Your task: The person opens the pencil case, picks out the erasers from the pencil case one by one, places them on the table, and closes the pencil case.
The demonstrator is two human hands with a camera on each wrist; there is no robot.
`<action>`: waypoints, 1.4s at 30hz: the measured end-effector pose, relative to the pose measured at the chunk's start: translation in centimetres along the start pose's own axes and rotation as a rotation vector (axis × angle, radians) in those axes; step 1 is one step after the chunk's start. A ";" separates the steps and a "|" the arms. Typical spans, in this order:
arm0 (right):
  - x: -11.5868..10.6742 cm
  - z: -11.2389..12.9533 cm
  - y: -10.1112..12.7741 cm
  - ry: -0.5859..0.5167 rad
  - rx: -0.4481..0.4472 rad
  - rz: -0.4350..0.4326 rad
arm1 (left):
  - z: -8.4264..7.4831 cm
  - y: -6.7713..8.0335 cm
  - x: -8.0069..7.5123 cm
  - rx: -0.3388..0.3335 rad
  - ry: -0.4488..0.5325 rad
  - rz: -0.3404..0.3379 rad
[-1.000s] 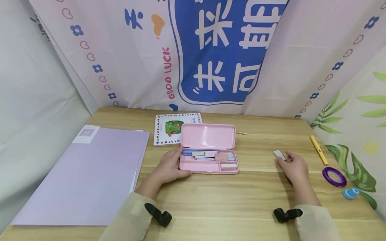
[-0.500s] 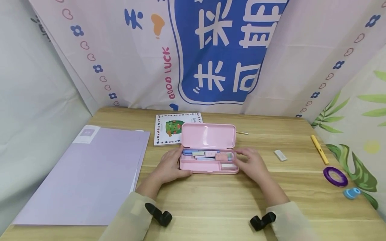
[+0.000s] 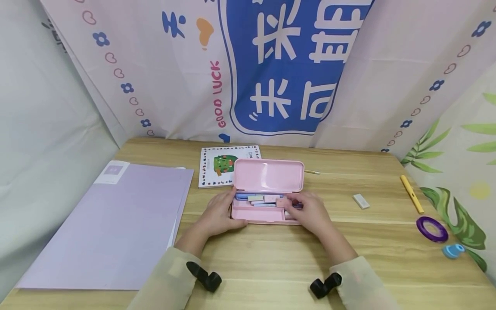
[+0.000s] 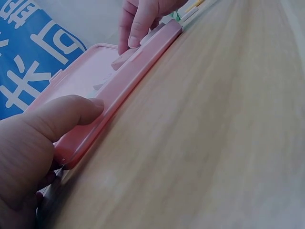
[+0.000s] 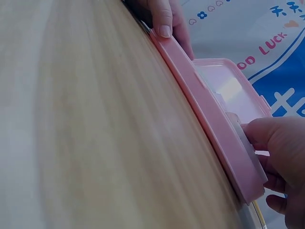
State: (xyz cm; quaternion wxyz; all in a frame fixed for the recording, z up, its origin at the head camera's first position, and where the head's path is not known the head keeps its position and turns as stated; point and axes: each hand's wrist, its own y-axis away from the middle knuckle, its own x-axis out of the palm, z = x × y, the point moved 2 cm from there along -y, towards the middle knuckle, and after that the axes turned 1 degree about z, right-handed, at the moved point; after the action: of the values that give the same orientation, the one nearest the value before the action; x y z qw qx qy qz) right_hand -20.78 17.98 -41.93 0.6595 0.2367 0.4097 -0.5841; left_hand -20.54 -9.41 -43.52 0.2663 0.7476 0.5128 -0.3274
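Observation:
A pink pencil case (image 3: 257, 214) lies on the table with its lid (image 3: 269, 175) raised. Its left end is gripped by my left hand (image 3: 218, 214), thumb over the front wall (image 4: 128, 86) in the left wrist view. Inside are a blue pen (image 3: 242, 196), several small erasers, including a pale one (image 3: 272, 198), and thin sticks partly covered. My right hand (image 3: 310, 211) reaches over the case's right end and pinches a salmon-pink eraser (image 3: 281, 203) between thumb and fingers. That hand hides most of the small front-right compartment. A white eraser (image 3: 361, 201) lies on the table to the right.
Behind the case sits a booklet with a green cartoon (image 3: 217, 165), and a pencil end (image 3: 311, 172) sticks out. A lilac folder (image 3: 112, 228) covers the left side. Far right are a yellow pen (image 3: 412, 193), a purple ring (image 3: 419, 232) and a small blue object (image 3: 453, 250).
My right hand let go of the white eraser on the table, moved left to the case, and took hold of the salmon-pink eraser. My left hand has stayed on the case.

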 end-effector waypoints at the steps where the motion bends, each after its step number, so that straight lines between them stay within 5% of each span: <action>1: 0.0 0.0 0.0 -0.013 0.005 -0.001 | 0.0 0.0 0.0 0.000 0.000 0.001; 27: 0.1 0.4 -0.8 -0.250 0.150 0.092 | 0.0 0.0 0.1 0.006 0.001 -0.001; 42: -4.7 -6.0 2.1 -0.462 0.284 -0.146 | 0.0 -0.1 0.1 0.003 -0.009 0.000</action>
State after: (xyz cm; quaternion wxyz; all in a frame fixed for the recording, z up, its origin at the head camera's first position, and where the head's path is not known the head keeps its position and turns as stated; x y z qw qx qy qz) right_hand -20.30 25.87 -41.78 0.6517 0.1572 0.1783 -0.7202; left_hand -20.62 -9.35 -43.64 0.2676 0.7465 0.5111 -0.3316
